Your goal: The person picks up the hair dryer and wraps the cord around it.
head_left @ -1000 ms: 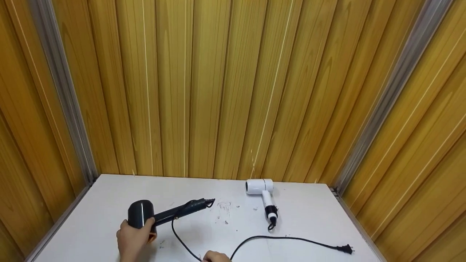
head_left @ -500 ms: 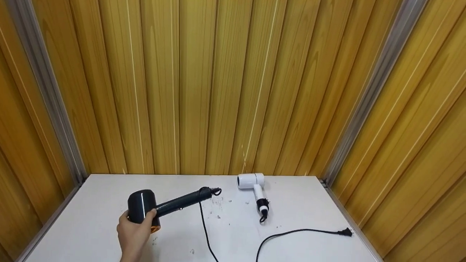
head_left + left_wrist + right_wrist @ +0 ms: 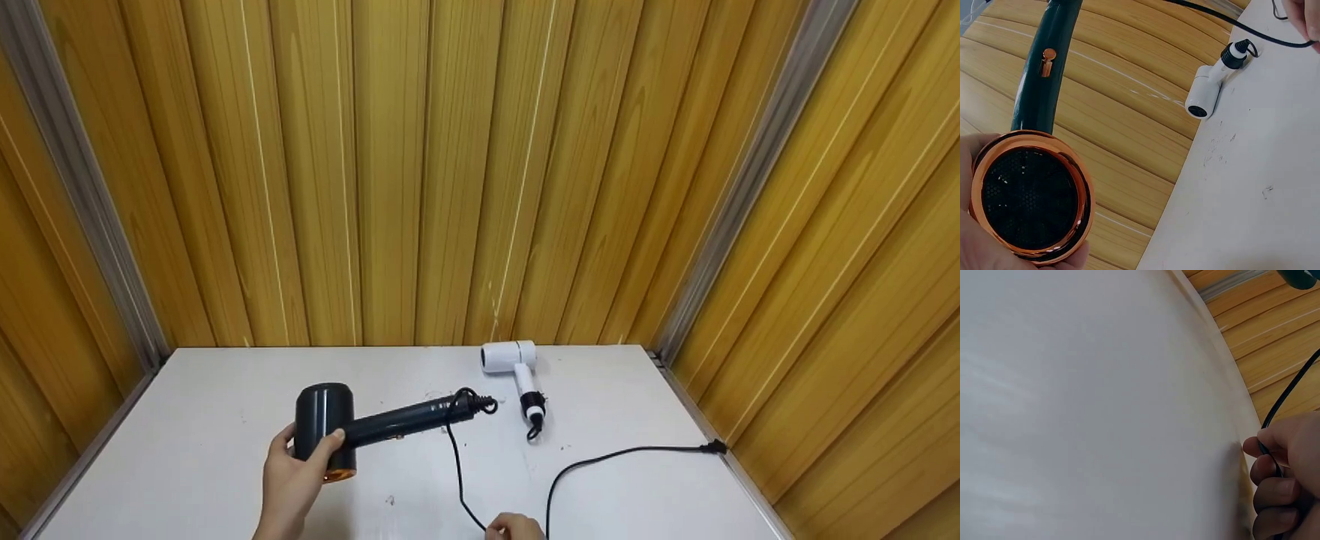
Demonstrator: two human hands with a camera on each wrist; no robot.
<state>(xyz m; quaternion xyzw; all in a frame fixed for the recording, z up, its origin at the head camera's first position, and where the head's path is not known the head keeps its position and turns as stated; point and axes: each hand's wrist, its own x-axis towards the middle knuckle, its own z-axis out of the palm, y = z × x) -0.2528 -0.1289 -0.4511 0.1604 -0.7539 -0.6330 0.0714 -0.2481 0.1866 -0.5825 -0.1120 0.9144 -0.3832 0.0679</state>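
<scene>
A dark green hair dryer (image 3: 325, 416) with a copper-coloured rim is held above the table by my left hand (image 3: 294, 480). That hand grips the dryer's barrel, and the handle points right and slightly upward. In the left wrist view the round copper rim and dark grille (image 3: 1030, 197) face the camera. At the bottom of the head view my right hand (image 3: 514, 527) pinches the dryer's black cord (image 3: 458, 472). In the right wrist view the cord runs between its thumb and curled fingers (image 3: 1275, 490). Part of a cord loop lies over the handle's end.
A smaller white hair dryer (image 3: 506, 357) lies on the white table (image 3: 225, 420) near the back edge. The cord's free stretch curves right to a black plug (image 3: 715, 447) by the right edge. Wood-patterned walls (image 3: 390, 172) stand behind and at both sides.
The dark green dryer has been raised and moved right in my left hand. My right hand left the head view and came back farther right, pinching the cord. The view has shifted a little.
</scene>
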